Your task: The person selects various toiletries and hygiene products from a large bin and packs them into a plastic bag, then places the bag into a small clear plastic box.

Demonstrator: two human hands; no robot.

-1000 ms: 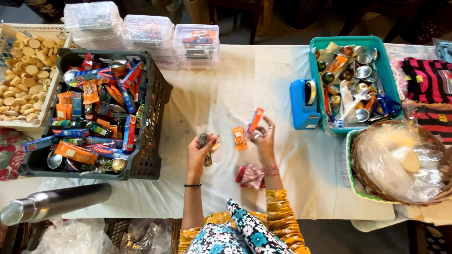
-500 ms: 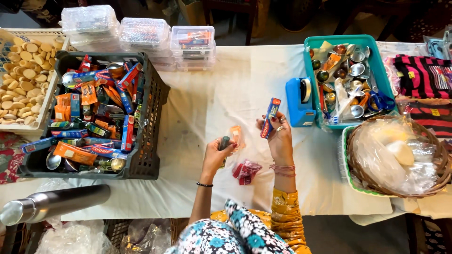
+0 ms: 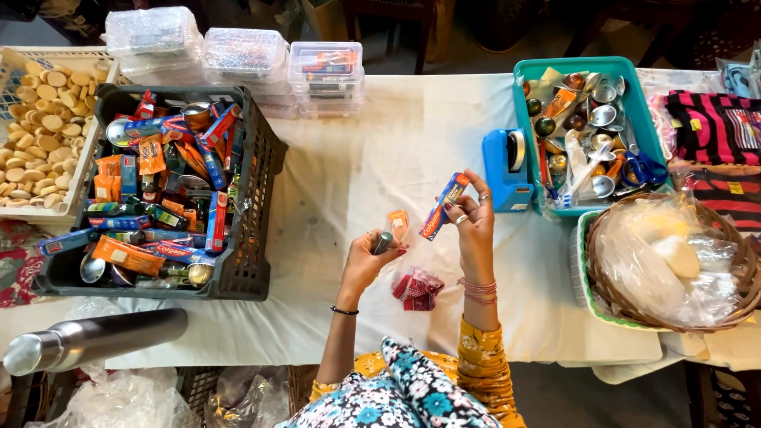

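My right hand [image 3: 472,226] is raised above the white-covered table [image 3: 380,150] and grips a small red and blue toothpaste box [image 3: 444,206], tilted up to the right. My left hand [image 3: 366,260] is closed on a small dark bottle [image 3: 382,242] together with an orange sachet [image 3: 398,223]. A small red patterned packet [image 3: 416,288] lies on the cloth between my wrists.
A black crate [image 3: 250,170] of toothpaste boxes, orange sachets and small metal bowls stands at left. Beyond it are a white basket of round pieces [image 3: 36,135] and clear plastic boxes [image 3: 325,67]. A blue tape dispenser [image 3: 507,168], teal tray [image 3: 587,127] and wicker basket [image 3: 674,261] sit right. A steel flask [image 3: 91,339] lies front left.
My right hand has lifted the toothpaste box up and to the right. My left hand rose a little with the bottle and sachet. The camera view shifted slightly.
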